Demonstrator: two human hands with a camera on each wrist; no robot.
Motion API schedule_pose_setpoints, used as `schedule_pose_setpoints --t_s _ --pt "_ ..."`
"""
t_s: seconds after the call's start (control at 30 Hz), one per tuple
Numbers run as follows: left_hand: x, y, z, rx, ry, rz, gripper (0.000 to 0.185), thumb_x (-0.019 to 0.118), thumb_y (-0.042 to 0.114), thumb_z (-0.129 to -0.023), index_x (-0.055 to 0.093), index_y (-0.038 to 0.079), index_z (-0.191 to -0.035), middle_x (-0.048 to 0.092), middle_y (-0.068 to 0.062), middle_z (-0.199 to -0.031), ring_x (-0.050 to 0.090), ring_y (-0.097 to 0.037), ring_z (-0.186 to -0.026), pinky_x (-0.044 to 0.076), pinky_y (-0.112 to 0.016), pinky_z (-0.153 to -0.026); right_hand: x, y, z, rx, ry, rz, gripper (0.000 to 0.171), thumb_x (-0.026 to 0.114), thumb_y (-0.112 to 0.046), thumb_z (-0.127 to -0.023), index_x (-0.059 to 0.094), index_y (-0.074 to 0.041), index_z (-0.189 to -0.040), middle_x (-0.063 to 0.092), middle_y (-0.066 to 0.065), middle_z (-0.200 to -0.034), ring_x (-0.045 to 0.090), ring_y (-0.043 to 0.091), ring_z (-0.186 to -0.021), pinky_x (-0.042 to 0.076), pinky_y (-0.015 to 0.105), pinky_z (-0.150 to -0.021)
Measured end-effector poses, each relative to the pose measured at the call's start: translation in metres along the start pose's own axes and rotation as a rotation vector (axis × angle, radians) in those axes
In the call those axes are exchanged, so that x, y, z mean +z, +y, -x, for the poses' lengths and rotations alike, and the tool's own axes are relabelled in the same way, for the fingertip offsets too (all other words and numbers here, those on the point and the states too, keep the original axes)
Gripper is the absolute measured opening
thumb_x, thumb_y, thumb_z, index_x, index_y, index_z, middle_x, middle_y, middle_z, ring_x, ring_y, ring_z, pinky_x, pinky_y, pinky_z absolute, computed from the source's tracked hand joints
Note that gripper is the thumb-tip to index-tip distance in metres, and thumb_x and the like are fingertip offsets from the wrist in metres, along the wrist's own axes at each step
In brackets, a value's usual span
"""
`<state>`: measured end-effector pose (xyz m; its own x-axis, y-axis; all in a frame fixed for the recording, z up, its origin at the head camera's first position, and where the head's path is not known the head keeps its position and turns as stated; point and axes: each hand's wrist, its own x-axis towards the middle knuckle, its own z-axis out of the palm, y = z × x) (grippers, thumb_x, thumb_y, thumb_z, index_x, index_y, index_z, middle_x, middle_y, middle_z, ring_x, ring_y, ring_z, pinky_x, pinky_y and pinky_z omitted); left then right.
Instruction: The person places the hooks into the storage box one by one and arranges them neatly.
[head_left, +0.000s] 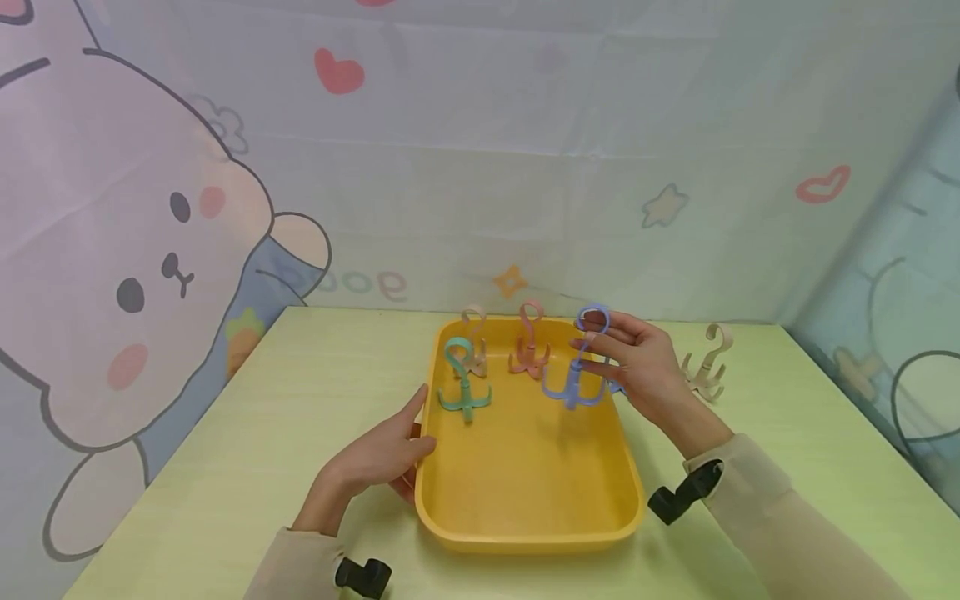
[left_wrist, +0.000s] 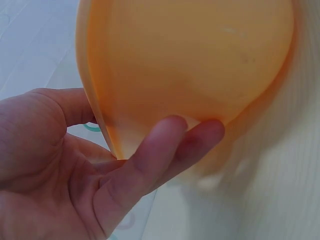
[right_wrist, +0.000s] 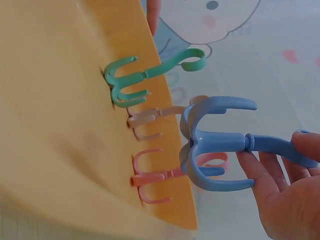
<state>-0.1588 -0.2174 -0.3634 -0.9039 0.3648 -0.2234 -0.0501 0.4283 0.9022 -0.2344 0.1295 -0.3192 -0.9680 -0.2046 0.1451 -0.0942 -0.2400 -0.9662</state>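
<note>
Blue plastic hook (head_left: 576, 367) is pinched at its upper loop/stem by the fingertips of the right hand (head_left: 637, 362), and is held upright just above the far-right part of the yellow tray (head_left: 525, 508), claws pointing down. In the right wrist view the hook (right_wrist: 220, 145) is seen w/ four curved prongs fanned out from a short swivel neck; the fingers (right_wrist: 265, 170) are curled round the stem only, prongs left free.

Handling, as judged: light, stiff moulded plastic, smooth and a bit slippery, prob. not fragile. The neck may be able to swivel, so the claw end could spin if only the loop is held. Best taken at the stem or loop, not at the thin prongs.

Left hand (head_left: 378, 458) is laid against the near-left rim of the tray, fingers mostly straight, thumb over the edge; in the left wrist view the tray wall (left_wrist: 190, 65) is touched by the fingertips (left_wrist: 165, 135) — steadied rather than gripped.

Inside the tray, toward the far end, three more hooks are stood on their claws: green (head_left: 463, 379) on the left, beige (head_left: 475, 342) behind it, pink (head_left: 528, 342) centre. Another beige hook (head_left: 707, 362) is stood on the pale green table (head_left: 225, 433), right of the tray.

Writing: on the cartoon backdrop (head_left: 135, 250) a few rounded letters are visible, approx. "good" mirrored; not surely readable. No brands seen.
</note>
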Motion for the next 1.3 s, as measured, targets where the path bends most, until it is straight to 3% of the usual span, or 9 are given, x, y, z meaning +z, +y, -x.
schedule_pose_setpoints --t_s 0.7,1.03,1.17,1.3 --pt "0.0 -0.001 -0.001 0.0 0.009 -0.003 0.088 0.05 0.015 -0.104 -0.007 0.014 -0.171 0.065 -0.025 -0.13 0.072 -0.025 -0.064 0.066 -0.043 -0.059 0.019 0.015 -0.012 0.038 0.047 0.0 0.021 0.065 -0.002 -0.102 0.071 -0.011 -0.12 0.08 -0.007 -0.104 0.078 0.014 -0.096 0.067 0.036 -0.084" --pt "0.0 -0.001 0.0 0.005 0.003 0.006 0.088 0.05 0.015 -0.105 -0.008 0.016 -0.171 0.064 -0.026 -0.133 0.072 -0.026 -0.063 0.066 -0.043 -0.058 0.027 0.021 -0.017 0.083 -0.027 0.021 0.036 0.065 -0.002 -0.102 0.06 0.002 -0.138 0.078 -0.008 -0.105 0.078 0.015 -0.1 0.066 0.038 -0.091" --pt "0.001 -0.002 0.001 0.0 0.008 0.003 0.088 0.051 0.015 -0.104 -0.007 0.015 -0.171 0.064 -0.025 -0.133 0.072 -0.025 -0.063 0.066 -0.043 -0.058 0.028 0.024 -0.02 0.1 -0.054 0.024 0.034 0.065 -0.002 -0.102 0.061 0.0 -0.136 0.079 -0.006 -0.106 0.078 0.016 -0.101 0.065 0.042 -0.095" --pt "0.0 -0.001 0.0 -0.001 0.014 0.002 0.088 0.05 0.014 -0.104 -0.007 0.015 -0.171 0.064 -0.025 -0.134 0.073 -0.026 -0.065 0.066 -0.043 -0.059 0.03 0.028 -0.023 0.126 -0.062 0.05 0.04 0.065 -0.002 -0.102 0.06 0.003 -0.142 0.077 -0.001 -0.116 0.078 0.018 -0.104 0.062 0.046 -0.099"
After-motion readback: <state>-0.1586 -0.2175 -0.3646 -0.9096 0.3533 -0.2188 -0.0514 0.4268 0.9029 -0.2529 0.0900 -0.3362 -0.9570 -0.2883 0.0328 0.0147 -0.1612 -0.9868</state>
